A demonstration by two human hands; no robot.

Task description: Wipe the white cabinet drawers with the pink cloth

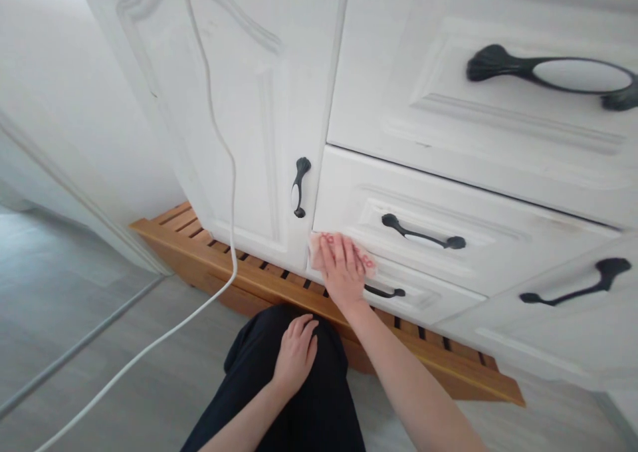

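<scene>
A pinkish patterned cloth lies under my right hand, which presses it flat against the white cabinet front. The cloth covers the left ends of the middle drawer and the low drawer, close to the low drawer's dark handle. My left hand rests on my dark-trousered knee, holding nothing, its fingers loosely spread.
A wooden slatted ledge runs along the cabinet's foot, just beyond my knees. A white cable hangs before the left door and crosses the ledge to the floor. Dark handles stick out from the fronts.
</scene>
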